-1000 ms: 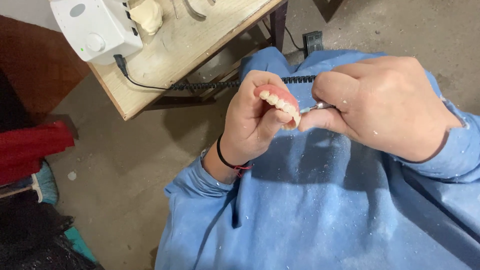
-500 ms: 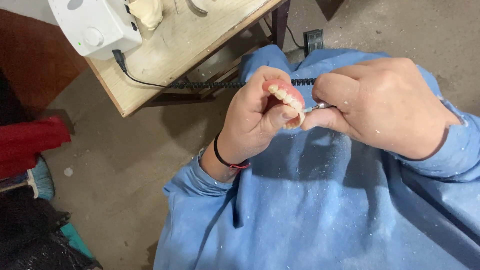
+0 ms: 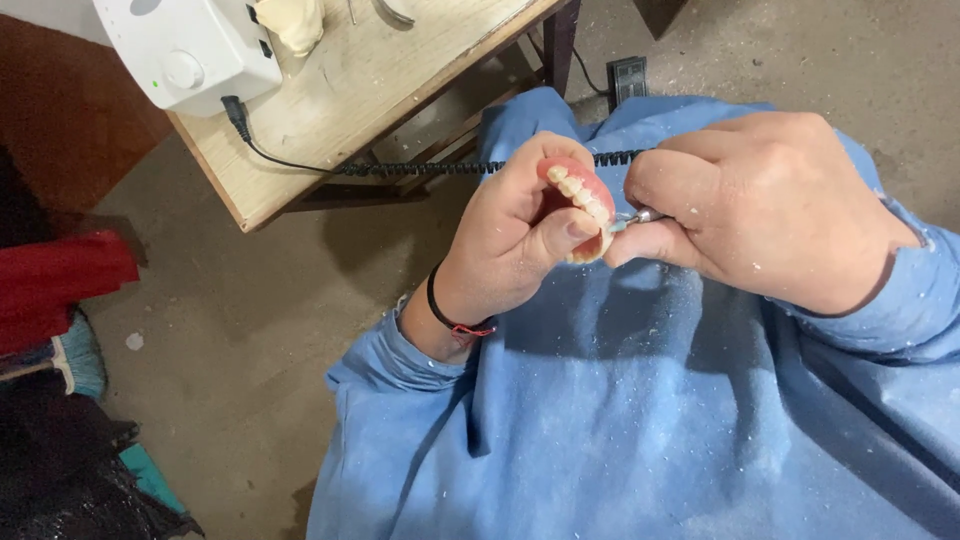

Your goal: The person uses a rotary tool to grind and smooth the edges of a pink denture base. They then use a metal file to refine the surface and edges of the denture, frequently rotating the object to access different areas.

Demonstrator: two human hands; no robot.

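The pink denture (image 3: 582, 205) sits pinched in the left hand (image 3: 505, 245), thumb closed across its teeth. Just right of the denture, the right hand (image 3: 765, 205) grips a small metal tool (image 3: 632, 218), fingers curled tight, tip touching the denture.

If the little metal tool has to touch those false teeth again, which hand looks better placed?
Right, probably. The right hand already pinches the metal tool, its tip at the denture. The left hand is wrapped around the denture.
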